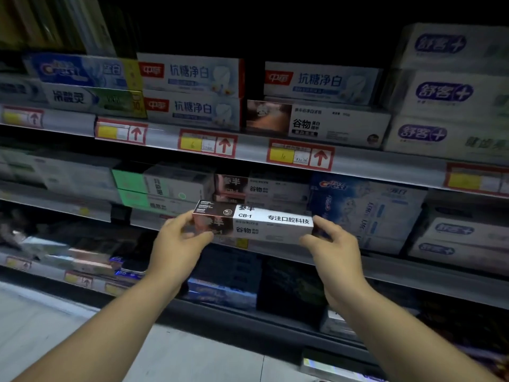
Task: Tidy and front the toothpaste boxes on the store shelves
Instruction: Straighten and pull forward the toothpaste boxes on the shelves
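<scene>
A white and dark brown toothpaste box (pixel 259 223) marked CB-1 hangs level in front of the middle shelf. My left hand (pixel 179 244) grips its dark left end between fingers and thumb. My right hand (pixel 329 244) pinches its white right end. Directly behind it, a stack of matching boxes (pixel 264 188) lies on the middle shelf. One more box of the same brand (pixel 316 124) lies on the upper shelf, under a blue and white box (pixel 321 81).
The upper shelf edge (pixel 248 150) carries red-framed price tags with arrows. Crest boxes (pixel 363 210) fill the middle shelf to the right, green and white boxes (pixel 159 188) to the left. Purple-lettered white boxes (pixel 446 92) are stacked far right. Dark boxes (pixel 228 277) fill the lower shelf.
</scene>
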Demonstrator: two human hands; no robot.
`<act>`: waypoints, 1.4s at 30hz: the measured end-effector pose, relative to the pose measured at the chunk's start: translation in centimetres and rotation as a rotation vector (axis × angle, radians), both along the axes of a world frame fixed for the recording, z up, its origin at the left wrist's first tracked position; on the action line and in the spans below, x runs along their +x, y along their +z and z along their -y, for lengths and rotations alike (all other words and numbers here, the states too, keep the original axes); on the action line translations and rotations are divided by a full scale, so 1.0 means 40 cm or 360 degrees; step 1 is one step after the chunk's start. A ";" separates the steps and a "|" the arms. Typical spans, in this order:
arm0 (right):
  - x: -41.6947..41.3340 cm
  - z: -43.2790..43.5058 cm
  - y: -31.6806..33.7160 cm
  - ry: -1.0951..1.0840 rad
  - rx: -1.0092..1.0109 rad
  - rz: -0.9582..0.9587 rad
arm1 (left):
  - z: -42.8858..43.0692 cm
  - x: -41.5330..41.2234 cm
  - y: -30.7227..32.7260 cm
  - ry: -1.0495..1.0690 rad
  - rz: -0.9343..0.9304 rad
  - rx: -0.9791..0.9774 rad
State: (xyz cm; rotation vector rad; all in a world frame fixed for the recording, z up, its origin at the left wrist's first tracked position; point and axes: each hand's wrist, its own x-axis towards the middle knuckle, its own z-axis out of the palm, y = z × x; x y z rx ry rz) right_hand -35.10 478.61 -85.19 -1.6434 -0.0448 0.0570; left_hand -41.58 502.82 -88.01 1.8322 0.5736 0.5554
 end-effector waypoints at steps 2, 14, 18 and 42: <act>0.015 -0.005 -0.010 -0.0009 -0.0015 -0.0011 | 0.004 0.016 -0.008 -0.0034 0.0021 -0.0022; 0.060 -0.054 -0.041 -0.0031 -0.0094 -0.0019 | 0.020 0.083 -0.030 -0.0043 0.0036 -0.0257; 0.065 -0.057 -0.050 -0.0050 -0.0153 -0.0052 | 0.016 0.089 -0.033 -0.0132 -0.0088 -0.0131; 0.074 0.010 0.269 -0.0352 -0.1024 0.1659 | 0.118 0.024 0.307 -0.0186 0.0685 0.1302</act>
